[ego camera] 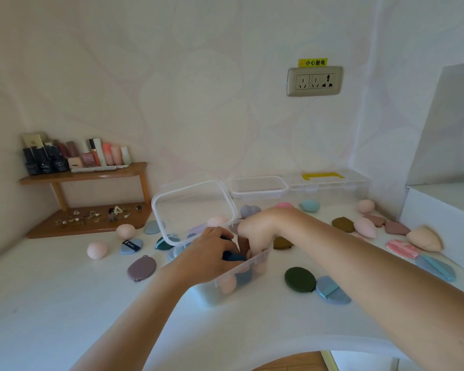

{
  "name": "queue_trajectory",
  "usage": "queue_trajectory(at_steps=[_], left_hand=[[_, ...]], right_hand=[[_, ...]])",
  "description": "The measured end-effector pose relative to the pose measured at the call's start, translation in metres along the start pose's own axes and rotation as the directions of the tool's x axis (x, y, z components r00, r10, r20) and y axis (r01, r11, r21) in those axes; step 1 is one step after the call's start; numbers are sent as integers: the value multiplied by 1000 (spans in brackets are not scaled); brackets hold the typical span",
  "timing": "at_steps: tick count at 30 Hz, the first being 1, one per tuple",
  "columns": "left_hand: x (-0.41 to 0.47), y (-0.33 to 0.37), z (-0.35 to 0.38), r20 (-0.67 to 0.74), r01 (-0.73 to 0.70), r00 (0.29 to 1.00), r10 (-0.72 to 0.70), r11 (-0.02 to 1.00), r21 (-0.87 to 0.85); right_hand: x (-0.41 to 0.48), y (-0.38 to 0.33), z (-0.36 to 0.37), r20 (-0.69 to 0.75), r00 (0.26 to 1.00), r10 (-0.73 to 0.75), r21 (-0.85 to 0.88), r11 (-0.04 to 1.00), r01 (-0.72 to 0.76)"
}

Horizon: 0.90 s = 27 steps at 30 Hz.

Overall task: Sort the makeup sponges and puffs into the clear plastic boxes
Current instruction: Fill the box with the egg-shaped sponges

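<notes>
At the centre of the frame, slightly low, sits the clear plastic box [233, 279], its hinged lid [193, 210] standing open and tilted up toward the upper left; its long axis runs diagonally from lower left toward upper right. Inside, pink egg-shaped sponges [227, 284] and a dark blue puff [235, 257] show through the wall. Both hands are down in its mouth: the left hand [212, 250] curls over the dark blue puff, fingers bent round it as if pressing it in, and the right hand [252, 231] dips in from the right with fingers pointing down, though whether it pinches anything I cannot tell, since the fingertips are hidden among the contents. These things look light and soft; the sponges should squash and spring back, so a gentle pinch across the broad middle seems best, while the flat puffs are probably easiest taken by an edge or by the strap. The thin box likely slides easily on the smooth white table [65, 303], so a steadying hand on its rim would help. Around it lie many unsorted pieces: a mauve oval puff [141, 268] to the left, a dark green puff [300, 279] and a blue puff [332, 290] to the right. A second clear box [259, 186] waits further back by the wall.
</notes>
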<state>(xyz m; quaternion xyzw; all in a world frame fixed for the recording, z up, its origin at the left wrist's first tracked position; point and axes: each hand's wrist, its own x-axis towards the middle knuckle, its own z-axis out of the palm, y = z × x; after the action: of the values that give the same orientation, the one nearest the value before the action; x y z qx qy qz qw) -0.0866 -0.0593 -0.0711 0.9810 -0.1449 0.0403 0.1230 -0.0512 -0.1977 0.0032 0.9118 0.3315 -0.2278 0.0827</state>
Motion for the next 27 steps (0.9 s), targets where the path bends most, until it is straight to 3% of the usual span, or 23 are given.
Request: queue_trajectory(at_steps=[3,6,10,13,16,18,20,22,25,27], left_hand=[[-1,-2,-3,41,-37,998,37,999,-20],[-1,-4,-4,75,-69,995,68,998,5],[1,4,-5,73,-35,997,35,999,4],[1,14,-8,40,-101,994,102,994,-27],[-1,23,-12,60,-98,993,103,992,-77],[0,26,-13,82,-104,991,107,993,-48],[2,28,-13,90,-119,989,120,993,-10],[5,29,-12,100,-102,990,102,995,-3],[13,30,-8,125,-68,990,72,997,-31],[17,31,-7,135,-57,989,61,998,-34]], right_hand=[[1,6,-4,73,997,-37,172,985,24],[3,14,1,-61,998,-19,29,999,21],[-3,22,6,-175,983,-47,51,997,57],[-9,28,11,-238,971,-19,65,997,35],[-22,50,16,-398,917,-7,272,954,125],[-29,80,23,-525,842,120,427,893,139],[-32,119,35,-626,700,344,507,861,30],[-34,160,52,-589,564,578,592,784,-186],[-32,208,81,-375,530,761,615,631,-472],[-26,222,95,-323,513,795,603,591,-535]])
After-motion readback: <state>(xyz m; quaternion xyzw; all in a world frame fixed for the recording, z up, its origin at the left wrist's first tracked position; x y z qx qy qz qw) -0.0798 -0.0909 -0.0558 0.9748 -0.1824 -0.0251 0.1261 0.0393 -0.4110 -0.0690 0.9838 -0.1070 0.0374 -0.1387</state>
